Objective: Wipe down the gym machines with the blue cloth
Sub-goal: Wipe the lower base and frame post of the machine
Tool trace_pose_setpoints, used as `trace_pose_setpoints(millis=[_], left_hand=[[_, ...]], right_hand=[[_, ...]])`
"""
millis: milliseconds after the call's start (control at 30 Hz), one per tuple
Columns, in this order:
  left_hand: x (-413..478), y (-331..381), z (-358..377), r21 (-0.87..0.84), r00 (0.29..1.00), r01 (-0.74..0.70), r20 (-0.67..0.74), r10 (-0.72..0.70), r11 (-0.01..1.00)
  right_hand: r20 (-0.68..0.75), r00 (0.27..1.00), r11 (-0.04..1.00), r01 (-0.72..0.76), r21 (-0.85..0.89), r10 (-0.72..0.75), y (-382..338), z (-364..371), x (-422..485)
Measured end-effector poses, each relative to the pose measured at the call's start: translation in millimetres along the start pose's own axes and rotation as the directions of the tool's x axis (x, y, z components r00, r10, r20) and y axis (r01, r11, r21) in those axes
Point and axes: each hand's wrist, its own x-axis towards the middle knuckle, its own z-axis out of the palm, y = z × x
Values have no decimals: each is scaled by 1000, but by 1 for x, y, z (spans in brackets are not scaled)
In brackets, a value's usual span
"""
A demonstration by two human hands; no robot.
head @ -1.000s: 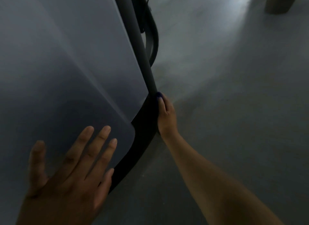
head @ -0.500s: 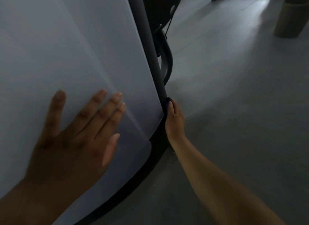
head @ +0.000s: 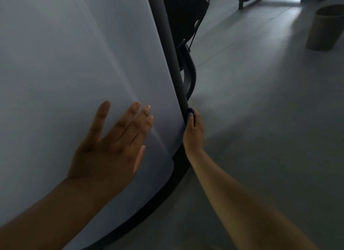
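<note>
Left of the post (head: pixel 167 45), a pale grey panel (head: pixel 65 63) of the machine fills the view, smooth, with faint straight creases of light running across it. The left hand (head: pixel 111 147) lies flat on the panel, left of the post and level with its lower end: fingers straight and close together, thumb spread well apart, holding nothing. The post is a dark round tube running down the panel's right edge; below it a black base (head: pixel 149 207) curves round the panel's rounded lower corner. The cloth (head: pixel 190 112) is pressed against the post's right side near its lower end. Only a small bunched fold shows, deep blue, above the knuckles; the remainder is hidden in the grip. The right hand (head: pixel 193 136) holds it there, fingers curled and clamped on the cloth against the post, forearm reaching in from lower right. Just right of the post, a dark bent bar (head: pixel 191 73) loops downward. Further right lies grey floor (head: pixel 270 119). A brown bin (head: pixel 323 28) stands upright, well apart from the post, at upper right.
</note>
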Motion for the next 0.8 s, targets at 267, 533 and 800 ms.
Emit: trace_pose_setpoints(millis=[267,533,800], left_hand=[[3,0,-4,21,1000,-14,25,14,1000],[71,-32,-36,62,996,-52,71,47,997],[148,-68,-54,343,944,-201,320,87,918]], right_hand=[[30,999,999,-33,-10,33,-10,-1,2],[71,992,993,99,61,-103,-82,12,2],[71,993,994,94,56,-98,-132,19,1]])
